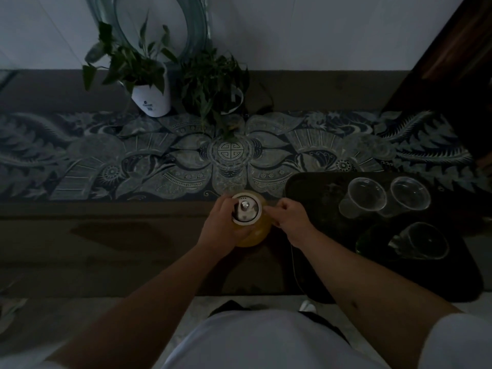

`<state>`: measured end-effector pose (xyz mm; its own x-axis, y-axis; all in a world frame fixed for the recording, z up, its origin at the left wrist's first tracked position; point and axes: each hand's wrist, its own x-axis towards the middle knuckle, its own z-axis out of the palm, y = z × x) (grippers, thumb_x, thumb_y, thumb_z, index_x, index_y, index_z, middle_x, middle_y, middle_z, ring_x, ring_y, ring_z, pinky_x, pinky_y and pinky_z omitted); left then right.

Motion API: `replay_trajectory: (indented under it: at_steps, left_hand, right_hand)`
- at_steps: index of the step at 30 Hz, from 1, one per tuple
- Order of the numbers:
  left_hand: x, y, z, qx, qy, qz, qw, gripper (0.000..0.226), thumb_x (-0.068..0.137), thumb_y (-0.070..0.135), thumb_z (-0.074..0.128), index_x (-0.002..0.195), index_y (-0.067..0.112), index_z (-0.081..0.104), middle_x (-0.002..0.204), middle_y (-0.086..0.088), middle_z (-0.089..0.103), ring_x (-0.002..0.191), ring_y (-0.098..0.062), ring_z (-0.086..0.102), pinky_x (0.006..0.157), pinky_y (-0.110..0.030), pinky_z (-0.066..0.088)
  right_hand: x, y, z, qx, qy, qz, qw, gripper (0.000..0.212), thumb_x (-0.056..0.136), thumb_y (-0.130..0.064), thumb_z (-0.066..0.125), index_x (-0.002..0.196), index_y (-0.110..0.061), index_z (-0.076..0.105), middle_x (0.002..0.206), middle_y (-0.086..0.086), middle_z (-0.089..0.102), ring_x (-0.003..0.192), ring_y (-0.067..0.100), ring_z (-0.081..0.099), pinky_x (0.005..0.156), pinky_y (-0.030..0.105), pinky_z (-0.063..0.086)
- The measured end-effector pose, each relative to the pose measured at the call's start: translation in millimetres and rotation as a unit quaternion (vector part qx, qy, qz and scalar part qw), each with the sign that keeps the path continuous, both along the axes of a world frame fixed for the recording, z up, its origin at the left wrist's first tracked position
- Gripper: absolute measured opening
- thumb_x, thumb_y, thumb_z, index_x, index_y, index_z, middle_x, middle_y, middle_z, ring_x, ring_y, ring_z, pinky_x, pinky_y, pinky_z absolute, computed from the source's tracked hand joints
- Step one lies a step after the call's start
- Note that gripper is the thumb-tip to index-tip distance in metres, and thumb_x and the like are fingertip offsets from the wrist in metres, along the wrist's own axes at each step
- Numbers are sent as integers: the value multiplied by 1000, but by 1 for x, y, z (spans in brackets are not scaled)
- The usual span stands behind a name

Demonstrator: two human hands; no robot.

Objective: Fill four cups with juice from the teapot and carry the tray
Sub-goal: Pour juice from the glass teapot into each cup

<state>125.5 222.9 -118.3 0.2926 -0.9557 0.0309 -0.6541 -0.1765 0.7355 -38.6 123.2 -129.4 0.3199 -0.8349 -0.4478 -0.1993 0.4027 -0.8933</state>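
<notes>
On the counter (106, 249), left of the black tray (314, 198), both hands clasp the juice-filled glass teapot (250, 230): left hand (223, 222) round its body, right hand (290, 219) apparently pinching the handle. Clear cups (367, 194) look empty; pouring needs lifting rightward.

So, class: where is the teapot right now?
Head view, lower centre: the teapot stands on the table, gripped by both hands, just left of the dark tray.
</notes>
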Motion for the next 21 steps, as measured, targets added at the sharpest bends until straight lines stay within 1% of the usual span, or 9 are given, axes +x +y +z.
replay_trajectory:
  at_steps: [2,6,8,10,12,15,17,19,21]
  left_hand:
    - [0,-1,-1,2,1,-2,1000,71,67,33,85,126,15,49,133,2,44,118,-12,46,95,-35,47]
    - [-5,-2,1,2,-26,-19,999,76,74,36,80,139,20,45,144,3,38,125,-12,41,94,-23,36]
    - [-6,-2,3,7,-22,-13,1000,74,75,37,80,139,21,46,146,3,38,126,-11,40,95,-21,34]
    - [-5,-3,5,16,-14,-6,1000,73,75,39,79,139,22,48,145,5,38,125,-8,39,97,-22,35]
    - [-4,-4,7,19,-12,-5,1000,71,75,38,79,138,23,49,142,10,40,123,-5,40,96,-21,36]
    - [-5,-5,10,14,4,-11,1000,68,74,32,81,135,23,52,132,18,41,120,-4,44,95,-21,39]
    - [-5,-6,10,11,3,-15,1000,67,73,32,82,133,23,53,131,16,46,119,-7,49,96,-25,45]
    - [-3,-7,10,12,-2,-15,1000,68,72,33,82,132,22,54,132,13,50,118,-8,51,97,-28,47]
    - [-3,-6,11,13,-3,-14,1000,68,70,32,83,131,21,56,131,13,51,117,-7,52,97,-29,47]
  right_hand:
    - [2,-2,-5,-20,6,-11,1000,42,81,-12,78,60,-18,42,56,2,43,54,13,42,54,29,36]
    - [3,-2,-9,-63,21,-13,998,42,81,-13,77,62,-19,41,57,-1,38,52,8,36,49,22,34]
    - [3,-4,-9,-91,34,-7,995,44,82,-12,77,60,-18,40,55,-3,37,48,4,33,45,17,32]
    - [1,-8,-10,-108,41,25,993,44,82,-11,76,58,-18,40,55,-3,37,48,4,33,47,17,33]
    - [-1,-12,-9,-108,40,57,992,43,83,-10,75,58,-17,40,55,-1,37,50,6,34,49,20,34]
    - [-1,-16,-8,-92,37,62,993,48,82,-11,75,54,-19,38,52,-1,35,50,9,34,49,23,33]
    - [0,-17,-8,-75,38,58,995,51,82,-11,75,50,-21,37,49,-3,35,49,10,35,50,23,34]
    - [1,-17,-8,-61,34,56,996,51,82,-11,75,49,-21,38,48,-4,37,48,10,37,51,24,34]
    - [0,-16,-6,-49,31,56,997,46,81,-12,76,51,-19,41,51,2,39,51,15,40,53,27,35]
